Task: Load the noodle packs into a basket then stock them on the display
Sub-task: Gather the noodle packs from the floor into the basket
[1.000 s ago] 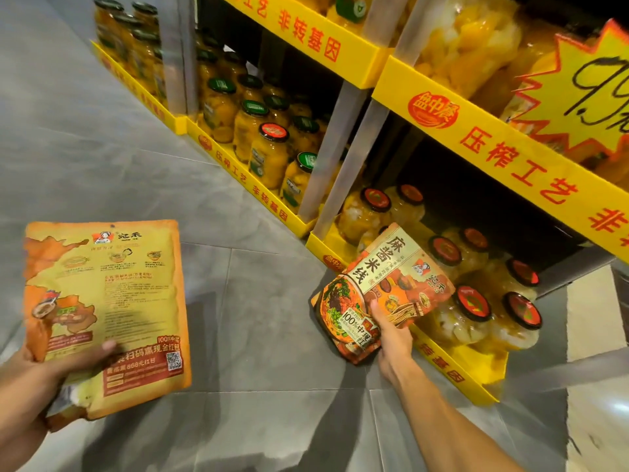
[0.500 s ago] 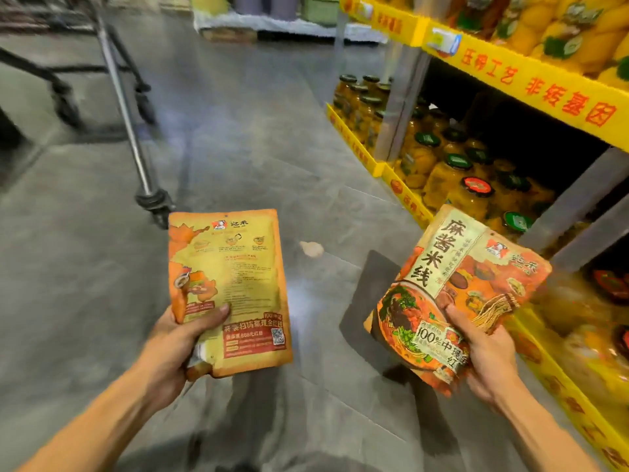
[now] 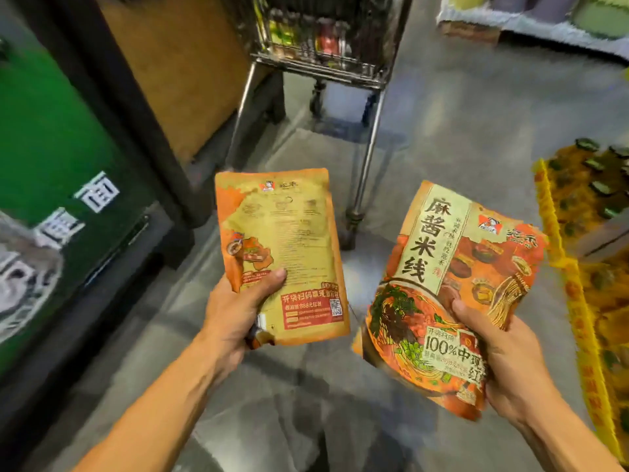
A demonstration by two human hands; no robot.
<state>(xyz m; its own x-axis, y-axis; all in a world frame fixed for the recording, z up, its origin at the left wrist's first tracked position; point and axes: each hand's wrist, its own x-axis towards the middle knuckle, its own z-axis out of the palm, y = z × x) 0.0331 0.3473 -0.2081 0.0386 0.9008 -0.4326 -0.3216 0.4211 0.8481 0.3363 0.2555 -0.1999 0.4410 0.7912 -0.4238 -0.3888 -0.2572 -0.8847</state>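
Note:
I hold two orange-and-yellow noodle packs above the grey floor. My left hand grips the lower left corner of one noodle pack, thumb on top, its printed back side facing me. My right hand grips the lower right edge of the other noodle pack, whose front with large black characters and a noodle bowl picture faces up. A metal wire shopping cart with goods inside stands straight ahead, beyond both packs.
A green display panel with white characters and a black frame runs along the left. A yellow low shelf of lidded jars lines the right edge. A pallet with wrapped goods sits at the far right. Grey tiled floor lies between.
My view has swung left, away from the jar shelf, bringing the cart and green display into sight. Both hands still hold their packs, now closer together in front of me.

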